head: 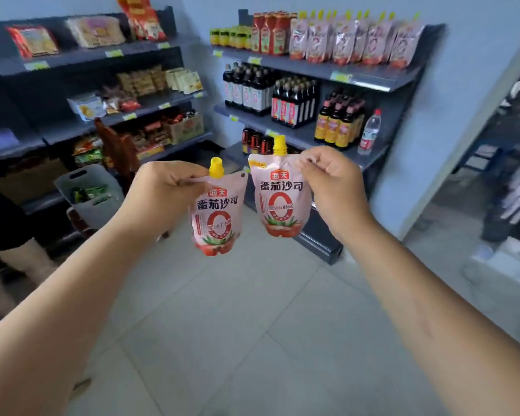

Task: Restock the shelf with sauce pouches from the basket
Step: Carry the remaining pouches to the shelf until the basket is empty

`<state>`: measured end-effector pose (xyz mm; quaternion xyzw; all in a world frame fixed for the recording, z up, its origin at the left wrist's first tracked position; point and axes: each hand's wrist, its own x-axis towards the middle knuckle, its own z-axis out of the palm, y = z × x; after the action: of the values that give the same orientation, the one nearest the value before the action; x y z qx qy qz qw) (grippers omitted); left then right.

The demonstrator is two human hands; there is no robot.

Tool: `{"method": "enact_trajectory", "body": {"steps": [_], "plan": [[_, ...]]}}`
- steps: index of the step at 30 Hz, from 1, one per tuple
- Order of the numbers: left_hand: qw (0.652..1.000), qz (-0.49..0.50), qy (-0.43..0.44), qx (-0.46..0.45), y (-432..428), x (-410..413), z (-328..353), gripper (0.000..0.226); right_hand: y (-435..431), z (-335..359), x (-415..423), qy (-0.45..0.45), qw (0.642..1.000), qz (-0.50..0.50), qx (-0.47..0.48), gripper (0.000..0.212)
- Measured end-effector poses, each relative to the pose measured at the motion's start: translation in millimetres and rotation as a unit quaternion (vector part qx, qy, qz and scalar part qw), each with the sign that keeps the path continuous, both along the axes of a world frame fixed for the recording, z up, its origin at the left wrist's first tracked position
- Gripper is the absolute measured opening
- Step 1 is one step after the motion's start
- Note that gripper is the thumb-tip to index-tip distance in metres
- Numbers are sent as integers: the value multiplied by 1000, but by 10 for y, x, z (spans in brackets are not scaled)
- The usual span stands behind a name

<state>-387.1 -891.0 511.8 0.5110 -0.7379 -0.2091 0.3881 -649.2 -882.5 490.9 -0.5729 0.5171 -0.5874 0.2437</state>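
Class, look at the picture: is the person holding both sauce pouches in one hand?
No. The left hand pinches one pouch by its top, and the right hand pinches the other pouch.

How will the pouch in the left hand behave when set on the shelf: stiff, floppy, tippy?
The left pouch, pinched at its top corner by the left hand, hangs tilted, so probably soft-sided. Its lower half bulges, so likely bottom-heavy. Shelved pouches lean together, suggesting it may tip alone.
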Motion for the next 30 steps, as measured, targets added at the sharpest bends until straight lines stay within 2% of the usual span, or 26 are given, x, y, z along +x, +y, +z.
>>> {"method": "enact_trajectory", "body": {"steps": [5, 8, 13, 17, 20, 24, 26, 30], "plan": [[995, -99, -17, -5, -940, -822, -16, 8, -384, -83, -807, -24, 994, -105, 14, 19], [988, -153, -31, -8, -1596, -1330, -22, 8, -741, -88, -1193, -7, 988, -152, 2, 13], [978, -210, -2, 6, -2660, -2144, 94, 10, -1598, 38, -1701, -14, 980, -198, -8, 13], [970, -228, 72, 45, -3474, -2736, 215, 16, -2352, 245, -2228, -37, 973, -227, -22, 15], [969, -242, 57, 9, -4077, -3189, 325, 31, -2863, 406, -2633, -28, 967, -249, -43, 13], [968, -245, 47, 3, -4866, -3750, 409, 19, -3550, 531, -3164, 1, 965, -254, -61, 21], [967, -250, 49, -20, -5212, -4005, 495, 23, -3912, 590, -3416, 0, 965, -253, -69, 24], [967, -241, 59, -56, -5879, -4344, 679, 29, -4582, 739, -3809, -13, 971, -232, -64, 17]]}}
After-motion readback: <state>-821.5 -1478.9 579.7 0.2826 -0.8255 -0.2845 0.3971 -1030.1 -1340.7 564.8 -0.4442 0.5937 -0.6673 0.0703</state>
